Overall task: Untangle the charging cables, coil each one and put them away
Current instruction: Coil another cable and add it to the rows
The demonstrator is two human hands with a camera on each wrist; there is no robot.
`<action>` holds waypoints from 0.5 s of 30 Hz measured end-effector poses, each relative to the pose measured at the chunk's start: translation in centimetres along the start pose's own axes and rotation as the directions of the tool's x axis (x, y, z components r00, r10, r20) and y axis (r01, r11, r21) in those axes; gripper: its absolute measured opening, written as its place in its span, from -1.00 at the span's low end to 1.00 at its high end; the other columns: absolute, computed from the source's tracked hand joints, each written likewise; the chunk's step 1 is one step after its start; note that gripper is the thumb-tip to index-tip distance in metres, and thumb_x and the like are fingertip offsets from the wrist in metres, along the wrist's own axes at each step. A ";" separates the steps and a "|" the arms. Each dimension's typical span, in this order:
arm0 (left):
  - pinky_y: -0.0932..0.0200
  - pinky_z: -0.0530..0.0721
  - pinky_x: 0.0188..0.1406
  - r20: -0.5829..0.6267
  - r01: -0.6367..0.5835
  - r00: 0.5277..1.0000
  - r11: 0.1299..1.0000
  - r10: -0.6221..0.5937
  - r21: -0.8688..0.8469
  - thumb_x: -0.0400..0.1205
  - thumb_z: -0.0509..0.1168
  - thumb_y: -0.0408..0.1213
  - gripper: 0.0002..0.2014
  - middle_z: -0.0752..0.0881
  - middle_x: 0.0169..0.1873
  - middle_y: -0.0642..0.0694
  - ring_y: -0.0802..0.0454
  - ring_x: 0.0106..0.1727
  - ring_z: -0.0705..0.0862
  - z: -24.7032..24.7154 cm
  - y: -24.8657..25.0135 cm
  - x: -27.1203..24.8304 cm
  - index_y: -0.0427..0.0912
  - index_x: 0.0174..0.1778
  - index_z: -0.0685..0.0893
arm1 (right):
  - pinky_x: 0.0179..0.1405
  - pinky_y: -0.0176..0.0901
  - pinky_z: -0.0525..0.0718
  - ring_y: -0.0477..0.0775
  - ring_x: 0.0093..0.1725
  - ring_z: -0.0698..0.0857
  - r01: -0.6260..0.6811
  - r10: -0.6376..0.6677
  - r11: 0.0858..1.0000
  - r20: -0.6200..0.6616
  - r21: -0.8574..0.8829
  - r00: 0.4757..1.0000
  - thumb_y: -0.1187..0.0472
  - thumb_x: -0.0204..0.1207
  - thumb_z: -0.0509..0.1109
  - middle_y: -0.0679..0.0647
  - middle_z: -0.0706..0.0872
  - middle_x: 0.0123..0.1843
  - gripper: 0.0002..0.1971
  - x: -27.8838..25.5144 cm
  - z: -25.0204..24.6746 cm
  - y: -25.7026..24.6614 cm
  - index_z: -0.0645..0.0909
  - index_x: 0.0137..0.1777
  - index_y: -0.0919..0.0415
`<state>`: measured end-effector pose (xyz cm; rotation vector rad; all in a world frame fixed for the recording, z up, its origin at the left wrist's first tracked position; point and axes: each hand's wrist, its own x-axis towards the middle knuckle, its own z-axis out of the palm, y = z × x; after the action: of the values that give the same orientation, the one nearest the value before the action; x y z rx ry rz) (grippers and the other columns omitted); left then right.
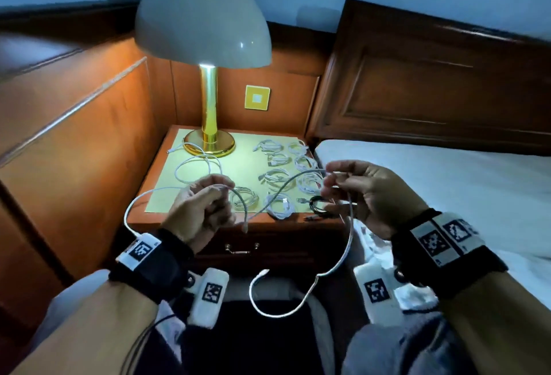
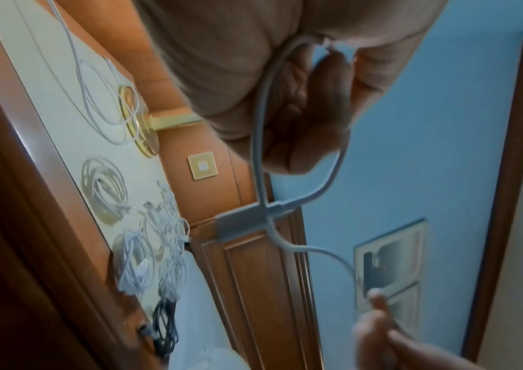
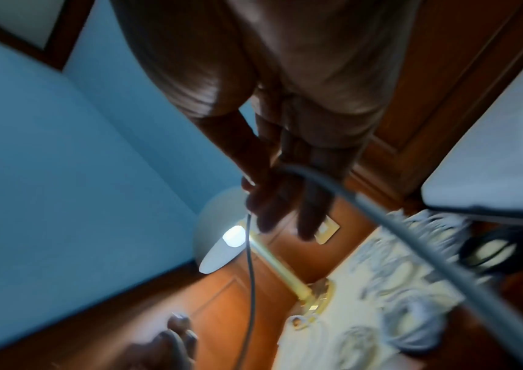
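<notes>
The white cable (image 1: 277, 192) is pinched by the left hand (image 1: 199, 210) and right hand (image 1: 369, 195); it is stretched sideways between them.

Both bare forearms wear black wrist straps (image 1: 155, 267) carrying white blocks printed with black square-pattern markers (image 1: 447, 239).

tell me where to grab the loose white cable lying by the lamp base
Probably pinch the loose white cable on its open loop in front of the lamp base, coming from above: that arc lies flat and apart from the coiled cables, while its far part hugs the base.
</notes>
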<state>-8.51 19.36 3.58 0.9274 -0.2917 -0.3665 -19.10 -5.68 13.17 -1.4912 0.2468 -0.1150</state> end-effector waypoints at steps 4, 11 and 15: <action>0.41 0.12 -0.65 0.053 0.074 0.995 0.994 -0.079 0.085 0.47 0.15 -0.49 -0.84 0.44 -0.54 -0.05 0.16 -0.68 0.19 3.4 -2.0 0.2 -0.23 -0.15 0.59 | -0.04 -0.25 0.70 0.00 -0.01 0.75 -0.086 0.041 0.802 -0.090 -0.591 0.995 0.34 0.57 0.43 0.19 0.79 0.08 -0.82 -0.9 -2.8 5.1 0.69 0.08 0.07; 0.37 0.27 -0.67 0.196 0.041 0.971 0.908 -0.135 0.417 0.43 0.20 -0.42 -0.77 0.73 -0.33 -0.37 0.01 -0.59 0.36 8.1 -6.6 2.0 -0.37 -0.04 0.65 | 0.29 -0.25 0.66 -0.11 0.15 0.76 0.027 -0.014 0.898 0.034 -0.439 0.999 0.21 0.59 0.49 0.00 0.78 0.16 -0.77 0.1 -3.0 9.3 0.66 0.20 -0.05; 0.29 0.48 -0.45 0.227 -0.136 0.974 0.794 -0.003 0.592 0.63 0.34 -0.43 -0.86 0.81 -0.29 -0.13 0.01 -0.44 0.59 9.1 -8.3 4.0 -0.30 -0.01 0.81 | 0.00 -0.24 0.66 -0.14 -0.10 0.79 0.012 0.006 0.938 0.052 -0.348 0.999 0.32 0.67 0.34 -0.02 0.85 -0.14 -0.81 2.4 -4.1 9.6 0.76 -0.05 0.08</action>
<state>-9.99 6.57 2.31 1.5113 -0.6698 -0.3109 -18.49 -9.38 3.13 -1.8450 0.2306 -0.0351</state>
